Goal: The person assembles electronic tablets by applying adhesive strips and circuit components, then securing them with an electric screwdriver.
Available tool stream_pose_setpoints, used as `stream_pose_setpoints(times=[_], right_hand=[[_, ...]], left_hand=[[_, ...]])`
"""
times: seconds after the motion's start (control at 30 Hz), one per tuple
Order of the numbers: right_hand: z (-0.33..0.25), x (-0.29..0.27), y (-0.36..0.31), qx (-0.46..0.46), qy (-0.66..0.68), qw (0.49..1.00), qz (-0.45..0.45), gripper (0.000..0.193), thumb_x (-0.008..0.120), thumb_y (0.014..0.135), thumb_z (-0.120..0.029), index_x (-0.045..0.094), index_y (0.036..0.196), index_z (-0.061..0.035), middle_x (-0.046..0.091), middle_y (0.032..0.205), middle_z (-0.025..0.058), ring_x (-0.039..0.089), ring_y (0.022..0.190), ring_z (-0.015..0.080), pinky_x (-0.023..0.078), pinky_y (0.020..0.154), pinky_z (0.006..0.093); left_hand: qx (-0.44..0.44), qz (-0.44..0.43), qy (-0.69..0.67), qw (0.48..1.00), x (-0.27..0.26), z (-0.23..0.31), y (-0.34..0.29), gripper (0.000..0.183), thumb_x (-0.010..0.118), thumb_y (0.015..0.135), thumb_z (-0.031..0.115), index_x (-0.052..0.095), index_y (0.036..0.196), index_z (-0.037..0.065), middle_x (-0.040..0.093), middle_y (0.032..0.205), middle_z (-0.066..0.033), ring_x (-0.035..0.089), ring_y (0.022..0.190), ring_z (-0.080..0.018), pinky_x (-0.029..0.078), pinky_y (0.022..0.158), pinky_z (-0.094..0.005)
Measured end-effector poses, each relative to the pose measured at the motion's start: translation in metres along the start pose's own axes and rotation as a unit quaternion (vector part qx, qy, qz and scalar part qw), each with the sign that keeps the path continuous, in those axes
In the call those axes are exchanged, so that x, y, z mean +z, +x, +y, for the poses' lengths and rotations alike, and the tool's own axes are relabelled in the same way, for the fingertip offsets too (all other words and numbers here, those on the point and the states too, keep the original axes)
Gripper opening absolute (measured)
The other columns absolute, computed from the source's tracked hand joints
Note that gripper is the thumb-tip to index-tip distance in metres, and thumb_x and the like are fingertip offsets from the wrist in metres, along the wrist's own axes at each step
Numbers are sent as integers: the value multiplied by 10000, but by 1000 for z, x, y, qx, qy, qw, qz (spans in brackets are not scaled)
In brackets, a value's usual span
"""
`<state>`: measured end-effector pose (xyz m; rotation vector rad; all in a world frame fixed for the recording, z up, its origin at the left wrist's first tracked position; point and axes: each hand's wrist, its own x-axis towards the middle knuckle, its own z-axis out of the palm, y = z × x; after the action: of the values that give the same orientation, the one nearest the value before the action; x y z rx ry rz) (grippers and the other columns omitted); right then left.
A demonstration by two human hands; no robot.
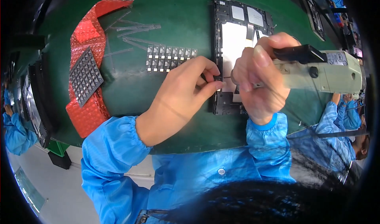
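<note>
A black-framed flat device (233, 38), like an opened tablet with silver and white panels inside, lies on the green table. At its left edge my left hand (186, 81) is closed, thumb and fingertips together low over the frame; whatever they pinch is too small or hidden. My right hand (263, 77) grips a pale cream electric screwdriver (340, 71) with a black lever. The tool's body points off to the right, and its thin tip comes close to my left fingertips. Just left of the device sits a sheet of small black-and-white parts (158, 59).
Red bubble wrap (87, 34) stretches along the table's left side, with a second sheet of small parts (86, 77) on it. Thin grey strips (138, 28) lie scattered nearby. Dark panels (35, 105) stand at the far left. Other people in blue (336, 121) are at right.
</note>
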<state>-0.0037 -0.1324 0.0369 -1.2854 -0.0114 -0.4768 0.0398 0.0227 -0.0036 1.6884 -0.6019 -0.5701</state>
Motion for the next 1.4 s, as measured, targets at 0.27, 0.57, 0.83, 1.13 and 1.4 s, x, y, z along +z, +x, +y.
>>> stream_pose_setpoints(times=[0.27,0.57,0.83,1.13,1.4], right_hand=[[-1,4,-2,10,-34,999,33,267,552,914,-30,526,1152,-149,398,692,0,337,437,105,289,383,250],[-7,-3,-2,13,-25,999,26,286,564,920,-31,490,1167,-156,409,721,-21,330,458,95,322,411,245],[-9,-11,-1,4,7,1000,0,280,570,922,-29,489,1161,-150,409,712,-22,346,474,89,326,406,238],[-18,-5,0,21,-46,998,47,286,550,934,-42,470,1192,-137,404,700,-4,338,450,98,301,393,244],[-20,-15,-6,6,-97,995,16,306,527,947,-74,444,1231,-148,408,724,1,362,452,104,295,396,246]], left_hand=[[-47,21,-41,998,9,-3,-6,176,663,898,20,544,1021,-22,582,918,-88,658,747,-129,531,625,-245],[-20,-23,-33,999,3,-2,-3,214,678,874,1,614,1078,3,568,922,-76,636,731,-122,537,618,-245],[16,22,18,999,9,-3,-6,148,676,875,4,618,1011,1,579,919,-85,639,722,-137,529,570,-249],[115,32,91,989,11,-8,-4,180,686,848,-27,649,1023,-10,598,935,-89,639,709,-136,527,582,-234],[9,-38,19,999,-3,4,0,244,744,821,21,654,1044,-16,570,1005,-77,626,791,-112,522,635,-201]])
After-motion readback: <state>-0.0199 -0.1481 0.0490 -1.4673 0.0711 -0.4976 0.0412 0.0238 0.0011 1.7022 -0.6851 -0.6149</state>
